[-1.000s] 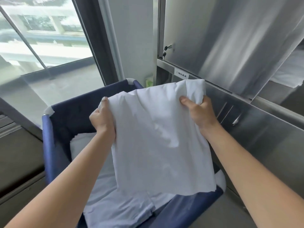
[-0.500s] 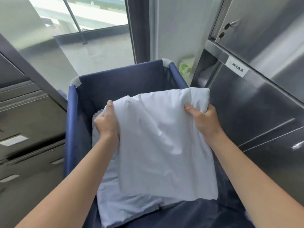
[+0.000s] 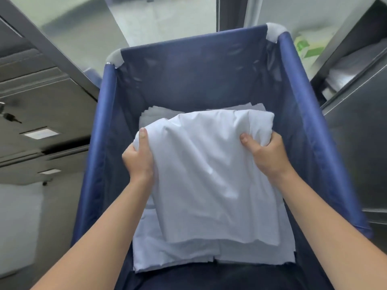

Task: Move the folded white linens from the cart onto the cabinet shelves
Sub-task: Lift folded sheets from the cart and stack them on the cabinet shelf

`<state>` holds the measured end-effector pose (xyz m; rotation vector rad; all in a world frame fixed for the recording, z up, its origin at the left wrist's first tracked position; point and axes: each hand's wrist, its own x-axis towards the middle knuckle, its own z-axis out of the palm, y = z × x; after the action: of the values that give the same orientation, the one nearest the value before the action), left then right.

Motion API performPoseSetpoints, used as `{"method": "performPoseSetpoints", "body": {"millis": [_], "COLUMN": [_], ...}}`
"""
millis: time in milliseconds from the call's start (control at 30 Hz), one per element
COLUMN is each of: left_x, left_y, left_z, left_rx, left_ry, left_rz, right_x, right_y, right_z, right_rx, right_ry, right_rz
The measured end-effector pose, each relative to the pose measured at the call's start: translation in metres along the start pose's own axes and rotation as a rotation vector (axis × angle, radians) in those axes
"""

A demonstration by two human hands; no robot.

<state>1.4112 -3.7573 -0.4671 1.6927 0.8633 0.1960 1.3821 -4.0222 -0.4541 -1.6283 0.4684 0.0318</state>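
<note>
Both hands gripped one folded white sheet (image 3: 211,181) at its far corners, the left hand (image 3: 139,160) with its thumb laid over the left edge, the right hand (image 3: 266,155) bunching the cloth at the right. It hung low inside the blue fabric cart (image 3: 194,65), its near edge draped over the stack of folded linens (image 3: 182,254) still lying there. Stainless steel cabinets (image 3: 354,143) stood close on the right, with more steel drawers (image 3: 41,101) on the left.

Plain white linen (image 3: 211,174), navy blue cart (image 3: 188,74).
</note>
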Motion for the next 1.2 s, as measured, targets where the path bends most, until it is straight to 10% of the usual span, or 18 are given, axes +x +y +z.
{"method": "performPoseSetpoints", "body": {"millis": [433, 700, 1200], "left_x": [0.004, -0.034, 0.031], "left_y": [-0.189, -0.308, -0.312], "left_z": [0.019, -0.032, -0.032], "left_rx": [0.25, 0.503, 0.612], "left_ry": [-0.212, -0.286, -0.455], "left_rz": [-0.063, -0.341, -0.058], "right_x": [0.002, -0.04, 0.046], "right_y": [0.187, 0.273, 0.263], "right_z": [-0.001, -0.013, 0.003], "right_rx": [-0.113, -0.271, 0.148], "right_ry": [0.043, -0.233, -0.146], "right_rz": [0.357, 0.634, 0.866]}}
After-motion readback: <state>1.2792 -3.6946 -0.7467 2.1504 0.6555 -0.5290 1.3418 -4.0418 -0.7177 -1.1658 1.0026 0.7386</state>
